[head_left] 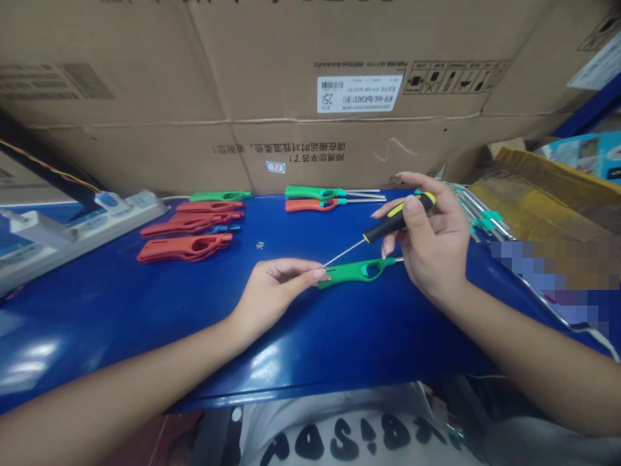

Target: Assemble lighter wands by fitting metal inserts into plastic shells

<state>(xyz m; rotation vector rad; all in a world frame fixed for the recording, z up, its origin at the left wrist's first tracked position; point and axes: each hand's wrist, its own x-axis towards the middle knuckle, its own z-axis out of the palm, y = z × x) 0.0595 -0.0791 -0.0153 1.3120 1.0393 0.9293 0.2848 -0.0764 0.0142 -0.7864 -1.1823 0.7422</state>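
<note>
Screwdriver (381, 230) at the green lighter's (343, 275) butt

One screwdriver, its handle in the right hand's (436, 243) grip! One green lighter, mid-depth on the worktop (272, 362), butt pinched in the left hand's (274, 285) narrow grip. Long axis roughly along the near edge, metal tube toward the right edge! By the far edge, two tubed lighters (303, 206), one green, one orange, and one green casing (218, 196); red casings (167, 249) overlap, count unclear. Glossy blue surface, cardboard (160, 142) behind, power strip (82, 233) on the left.

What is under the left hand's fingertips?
One end of a green handle, near the screwdriver tip. The left hand covers part of that end, so what lies there cannot be seen.
</note>
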